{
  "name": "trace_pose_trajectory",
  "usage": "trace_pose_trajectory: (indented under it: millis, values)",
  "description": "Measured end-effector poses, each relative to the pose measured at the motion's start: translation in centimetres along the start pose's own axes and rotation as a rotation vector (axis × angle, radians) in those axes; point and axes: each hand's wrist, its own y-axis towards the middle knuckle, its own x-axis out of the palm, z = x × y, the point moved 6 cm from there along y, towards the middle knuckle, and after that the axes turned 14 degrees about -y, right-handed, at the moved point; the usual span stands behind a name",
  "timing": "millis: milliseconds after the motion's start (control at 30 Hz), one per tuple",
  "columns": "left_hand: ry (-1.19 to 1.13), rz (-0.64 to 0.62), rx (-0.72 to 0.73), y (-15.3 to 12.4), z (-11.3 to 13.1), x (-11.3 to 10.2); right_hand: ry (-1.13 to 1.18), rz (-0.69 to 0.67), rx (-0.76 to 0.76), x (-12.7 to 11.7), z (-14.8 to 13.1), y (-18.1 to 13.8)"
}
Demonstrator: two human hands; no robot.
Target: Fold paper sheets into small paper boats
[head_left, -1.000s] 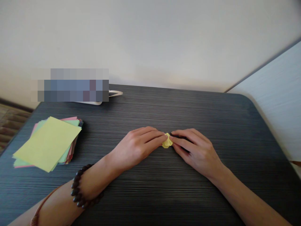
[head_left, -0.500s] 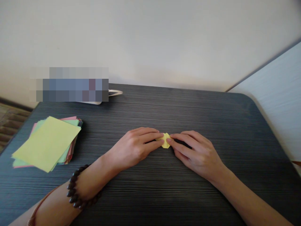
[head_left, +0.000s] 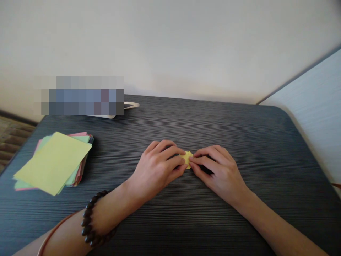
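A small piece of folded yellow paper [head_left: 188, 159] lies at the middle of the dark table, between my two hands. My left hand [head_left: 160, 164] has its fingertips closed on the paper's left side and covers part of it. From the other side, my right hand [head_left: 220, 172] pinches the right edge between thumb and fingers. Only a narrow yellow strip shows between the fingertips, so most of the folds are hidden.
A loose stack of coloured paper [head_left: 53, 163], yellow on top, sits at the table's left. Behind it stands a blurred-out object [head_left: 82, 97] with a pale loop [head_left: 131, 105] at its right. The dark table [head_left: 199, 121] meets a pale wall [head_left: 186, 46].
My left hand has arched, and its thumb now shows at the paper's lower edge. My right thumb has come up to the paper's right edge. The paper has stayed nearly in place.
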Motion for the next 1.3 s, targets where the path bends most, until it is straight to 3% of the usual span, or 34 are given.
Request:
trace_pose_trajectory:
  millis: [333,733,1000,1300]
  values:
    - [0.038,-0.002,-0.077,-0.1,-0.2,-0.1,-0.106,-0.048,0.031,0.1,0.0,-0.3]
    - [-0.056,0.000,-0.215,-0.3,-1.6,0.1,0.038,-0.128,0.142,1.2,1.1,-0.3]
    - [-0.530,0.119,-0.248,0.6,-1.8,-0.6,0.284,-0.004,0.165,0.2,0.7,0.6]
    - [-0.624,0.162,-0.252,0.6,-1.8,-0.9,0.204,0.132,0.046,-0.9,0.1,0.9]
